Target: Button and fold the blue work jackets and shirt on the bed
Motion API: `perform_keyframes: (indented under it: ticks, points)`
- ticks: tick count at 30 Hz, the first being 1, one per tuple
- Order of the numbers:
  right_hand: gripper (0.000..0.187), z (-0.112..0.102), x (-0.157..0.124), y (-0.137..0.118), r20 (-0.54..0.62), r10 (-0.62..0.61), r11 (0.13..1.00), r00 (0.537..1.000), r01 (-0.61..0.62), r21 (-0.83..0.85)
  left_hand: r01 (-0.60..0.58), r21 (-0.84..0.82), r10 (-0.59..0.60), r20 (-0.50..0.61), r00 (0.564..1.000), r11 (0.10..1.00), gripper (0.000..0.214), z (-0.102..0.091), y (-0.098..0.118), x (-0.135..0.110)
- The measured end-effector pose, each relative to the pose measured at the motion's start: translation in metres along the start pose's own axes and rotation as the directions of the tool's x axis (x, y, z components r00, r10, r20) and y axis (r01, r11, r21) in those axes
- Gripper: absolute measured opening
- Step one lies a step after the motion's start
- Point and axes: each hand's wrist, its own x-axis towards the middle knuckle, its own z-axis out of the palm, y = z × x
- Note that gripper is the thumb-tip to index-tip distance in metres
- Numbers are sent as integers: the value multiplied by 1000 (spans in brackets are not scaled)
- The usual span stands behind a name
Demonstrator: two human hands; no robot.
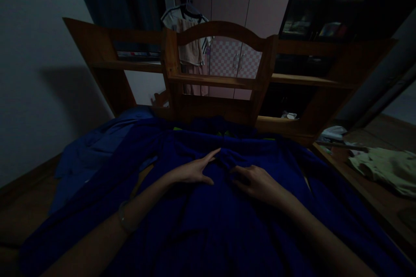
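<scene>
A dark blue garment point(201, 216) lies spread across the bed in front of me. My left hand point(195, 169) rests flat on it near the middle, fingers stretched out and pointing up to the right. My right hand point(255, 181) lies just beside it on the cloth, its fingers curled and pressed into a fold of the fabric. A thin bracelet sits on my left wrist point(125, 216). The room is dim.
A wooden headboard with shelves point(221, 82) stands behind the bed. A lighter blue cloth point(94, 151) lies at the left by the wall. On the wooden surface at the right lies a pale green garment point(385, 166). Clothes hang on a hanger point(190, 47) behind.
</scene>
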Motion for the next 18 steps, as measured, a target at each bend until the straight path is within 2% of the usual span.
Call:
perform_keyframes:
  ticks: [3,5,8,11,15,18]
  points:
    - [39,-1,1,18,14,74,994,997,-72,-85,4,23,-4,0,1000,1000,94,-8,0,-2]
    - [43,-1,1,25,9,101,989,995,-99,-112,-10,100,14,-44,999,995,84,-4,-1,-1]
    - [41,0,2,26,6,117,986,993,-115,-124,36,345,40,-211,977,938,71,11,2,2]
    - [34,0,3,17,-75,81,991,994,-88,-102,81,542,120,-325,938,837,52,25,9,3]
    - [31,-1,3,-5,-184,-6,1000,983,5,-9,47,560,173,-334,927,827,21,34,16,5]
    - [34,0,2,-14,-184,-46,998,982,55,43,36,522,160,-324,932,852,15,36,10,6]
